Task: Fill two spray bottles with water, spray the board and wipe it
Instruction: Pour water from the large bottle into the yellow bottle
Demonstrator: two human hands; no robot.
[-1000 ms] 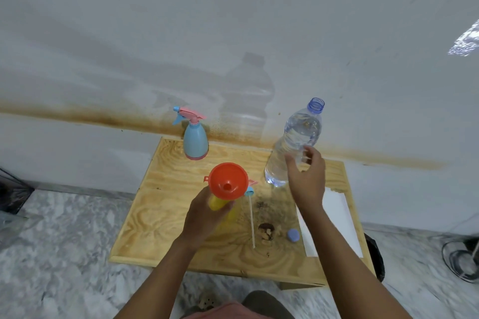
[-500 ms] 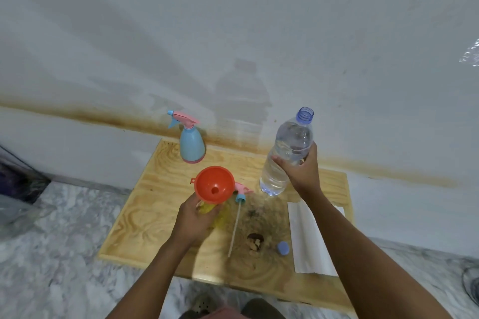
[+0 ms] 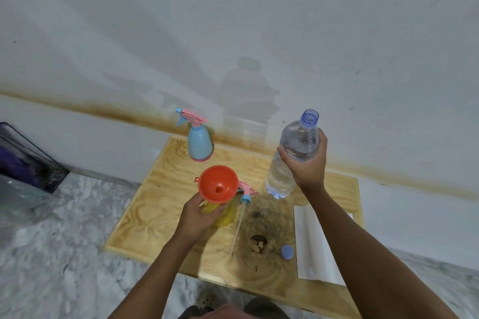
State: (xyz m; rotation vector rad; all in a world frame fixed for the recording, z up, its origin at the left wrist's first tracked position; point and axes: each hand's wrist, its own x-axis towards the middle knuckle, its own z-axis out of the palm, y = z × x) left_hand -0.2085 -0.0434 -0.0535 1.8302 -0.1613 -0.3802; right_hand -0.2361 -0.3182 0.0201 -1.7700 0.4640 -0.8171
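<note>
On the wooden board (image 3: 145, 217) my left hand (image 3: 198, 215) grips a yellow spray bottle (image 3: 225, 216) with an orange funnel (image 3: 218, 187) sitting in its neck. Its pink and blue spray head with a long tube (image 3: 245, 194) lies on the board beside it. My right hand (image 3: 307, 163) is wrapped around a clear, uncapped water bottle (image 3: 295, 153), held upright and lifted slightly off the board. A blue spray bottle (image 3: 199, 144) with a pink trigger stands at the board's far edge. A white paper towel (image 3: 313, 243) lies at the right.
A small blue cap (image 3: 287, 252) lies near the towel, next to a dark stain and crumbs (image 3: 259, 241) on the board. A white wall with a brown streak rises behind. A dark bin (image 3: 26, 160) sits on the marble floor at the left.
My right hand has closed around the water bottle and raised it a little. My left hand keeps holding the yellow bottle with the funnel. The camera has shifted.
</note>
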